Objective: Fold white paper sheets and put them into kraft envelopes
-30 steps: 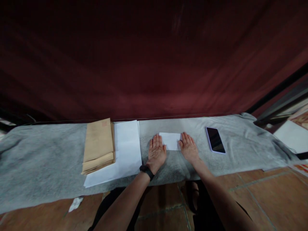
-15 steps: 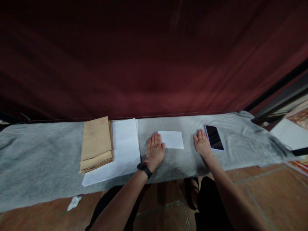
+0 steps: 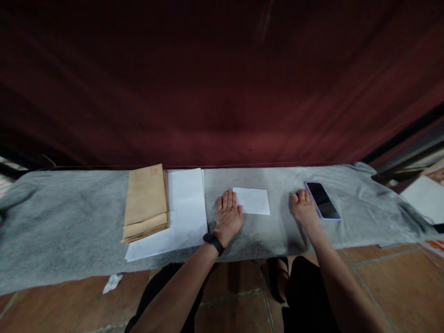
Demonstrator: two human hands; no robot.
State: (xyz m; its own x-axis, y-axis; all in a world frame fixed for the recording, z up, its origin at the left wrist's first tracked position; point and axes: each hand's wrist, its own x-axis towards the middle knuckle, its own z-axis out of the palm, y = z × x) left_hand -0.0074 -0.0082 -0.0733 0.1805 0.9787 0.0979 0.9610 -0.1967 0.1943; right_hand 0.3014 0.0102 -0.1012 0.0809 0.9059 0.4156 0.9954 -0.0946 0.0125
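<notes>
Small white folded paper rectangle (image 3: 251, 200) lies flat on grey felt cloth (image 3: 69, 222), between hands.
Left hand (image 3: 228, 216): palm down, fingers (image 3: 226, 201) pressed together, just touching paper's left edge, gripping nothing.
Right hand (image 3: 304, 208): well apart from paper, fingers close together, slightly bent, beside black smartphone (image 3: 322, 206), holding nothing.

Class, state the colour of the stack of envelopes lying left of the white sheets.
Tan brown; the envelope stack shows best in the head view.

Stack of tan envelopes (image 3: 145, 203) lying on white paper sheets (image 3: 185, 208), both on a grey felt cloth (image 3: 62, 222). Dark red curtain (image 3: 222, 92) hangs behind. Paper scrap (image 3: 113, 283) on the terracotta tile floor (image 3: 381, 268).
</notes>
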